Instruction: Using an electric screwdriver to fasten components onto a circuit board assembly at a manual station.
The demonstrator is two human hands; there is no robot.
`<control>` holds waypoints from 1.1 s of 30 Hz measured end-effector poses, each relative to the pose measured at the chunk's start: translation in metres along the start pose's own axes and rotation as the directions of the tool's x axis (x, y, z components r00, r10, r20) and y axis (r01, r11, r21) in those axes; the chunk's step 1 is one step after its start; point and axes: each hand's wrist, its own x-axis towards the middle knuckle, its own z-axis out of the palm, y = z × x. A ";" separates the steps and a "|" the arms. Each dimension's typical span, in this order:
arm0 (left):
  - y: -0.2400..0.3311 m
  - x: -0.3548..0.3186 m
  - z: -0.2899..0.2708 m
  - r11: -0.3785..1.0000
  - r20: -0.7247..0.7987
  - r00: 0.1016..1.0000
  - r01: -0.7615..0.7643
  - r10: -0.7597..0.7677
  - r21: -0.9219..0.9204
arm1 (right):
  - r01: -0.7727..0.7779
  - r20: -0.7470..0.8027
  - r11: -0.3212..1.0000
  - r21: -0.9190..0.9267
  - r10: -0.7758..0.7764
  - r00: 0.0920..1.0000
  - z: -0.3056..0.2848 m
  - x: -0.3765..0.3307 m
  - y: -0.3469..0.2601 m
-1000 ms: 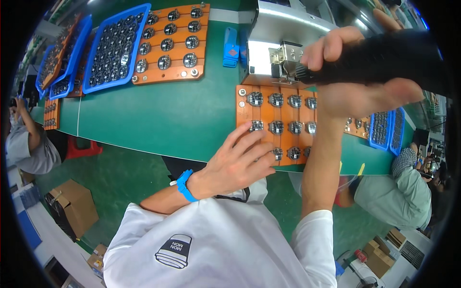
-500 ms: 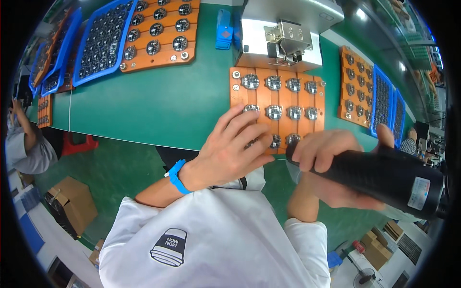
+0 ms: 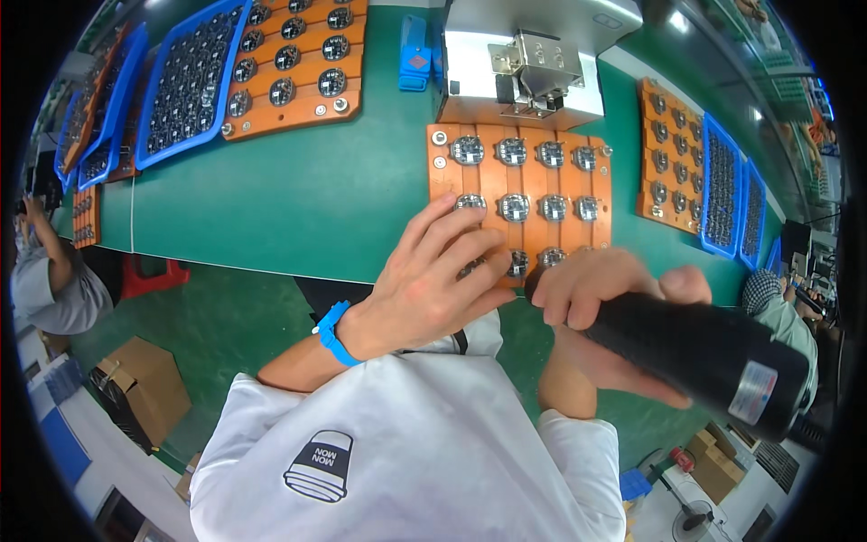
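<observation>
An orange fixture board [image 3: 533, 181] lies at the near edge of the green bench, with rows of small round circuit boards [image 3: 514, 209] seated in it. Across its left side rests my left hand [image 3: 442, 275], fingers spread and lying on the board, covering some of the round pieces. A blue strap circles that wrist. My right hand [image 3: 601, 289] is wrapped round a black electric screwdriver [image 3: 686, 348], held slanted with its rear end toward the lower right. The screwdriver's front end sits over the near row of the board; my fingers hide its tip.
Behind the board stands a white machine with a metal bracket [image 3: 542, 68]. A blue strap-like item [image 3: 414, 56] lies beside it. More orange boards [image 3: 293, 72] and blue trays [image 3: 194, 77] of small parts stand at left, with others [image 3: 670, 158] at right. Other people sit at both sides.
The screwdriver and my right hand have shifted a little left, its rear end swinging left and toward me. My left hand has stayed nearly in place on the board.
</observation>
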 end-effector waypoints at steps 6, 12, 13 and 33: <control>-0.001 -0.002 0.001 1.000 -0.037 0.999 -0.002 0.002 0.003 | -0.001 -0.015 1.000 -0.008 0.001 1.000 0.002 0.002 0.001; 0.001 0.002 -0.003 1.000 -0.037 0.999 0.022 -0.022 0.002 | 0.015 -0.029 1.000 -0.021 -0.015 0.999 0.008 0.012 -0.004; 0.002 0.001 -0.003 0.999 -0.030 0.998 0.047 -0.047 -0.009 | 0.017 -0.033 1.000 -0.020 -0.018 0.999 0.008 0.013 -0.005; -0.004 -0.015 -0.025 0.983 0.039 0.997 0.062 -0.069 0.170 | 0.185 -0.190 0.982 0.028 -0.177 0.966 -0.035 0.009 -0.019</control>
